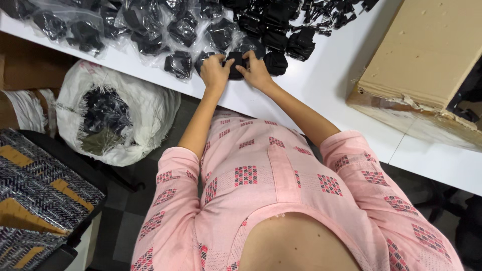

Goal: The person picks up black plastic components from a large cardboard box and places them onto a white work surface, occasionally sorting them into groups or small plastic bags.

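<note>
1. I see a white worktop [321, 85] with a cardboard box [427, 50] at its right.
2. White sack [115, 115] sits on the floor, left.
3. Bagged black parts [150, 30] are piled along the far edge.
4. Left hand [215, 71] and right hand [257, 73] are together, both gripping one black part [236, 68] at the worktop's near edge.

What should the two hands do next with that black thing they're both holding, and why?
Probably ease the black part a little toward the table edge, away from the pile. Both the left hand and the right hand grip it from either side, and it sits pressed among the bagged black parts, so there is little room to work on it there.
</note>
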